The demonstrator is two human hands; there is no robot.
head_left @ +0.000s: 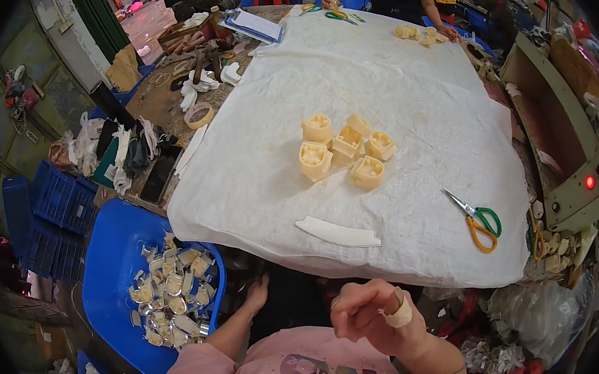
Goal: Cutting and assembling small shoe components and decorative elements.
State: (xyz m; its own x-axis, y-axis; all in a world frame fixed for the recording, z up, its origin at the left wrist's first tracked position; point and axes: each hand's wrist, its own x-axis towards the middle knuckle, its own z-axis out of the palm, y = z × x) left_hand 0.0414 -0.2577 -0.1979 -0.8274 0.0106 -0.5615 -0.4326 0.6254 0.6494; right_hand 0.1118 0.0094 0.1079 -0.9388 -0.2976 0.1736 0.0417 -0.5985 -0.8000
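My right hand (378,309) is raised over my lap, just in front of the near edge of the table. Its fingers are curled in, with nothing visible in them, and pale tape (400,312) is wrapped on it. Low beside the blue tub hangs my left hand (257,292), its fingers hard to make out. On the white cloth (246,147) stand several cream-coloured moulded, cup-like pieces (314,158) in a cluster. A curved white strip (338,232) lies nearest my hands. To its right are scissors (476,220) with green and orange handles.
A blue tub (112,256) at lower left holds cream pieces with shiny metal parts (176,283). Across the table a co-worker's hands (330,2) are near more scissors (341,16) and cream pieces (420,34). A tape roll (198,115) and a clipboard (253,25) lie left; a metal housing (567,139) stands right.
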